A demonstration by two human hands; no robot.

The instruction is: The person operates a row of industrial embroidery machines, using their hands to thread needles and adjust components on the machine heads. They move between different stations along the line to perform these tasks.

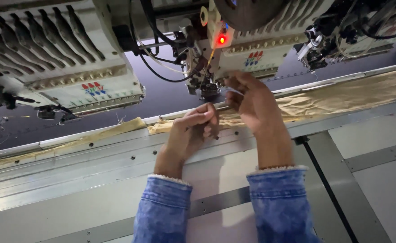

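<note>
Right hand (252,101) pinches pale thread (235,91) just below needle area (209,87) of centre embroidery head (245,54). Left hand (197,128) clenched near frame rail (117,144); contents hidden. Risk: thread slips or snaps if tugged; fingers close to needles.

A second embroidery head (67,67) at left; tan backing strip (342,94); perhaps dark fabric (171,96).

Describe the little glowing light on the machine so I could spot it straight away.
Start at the row of pale embroidery heads above the dark fabric. On the head directly over the person's right hand, look at its left edge. The lamp is a small round red glow, the only lit spot there.
</note>
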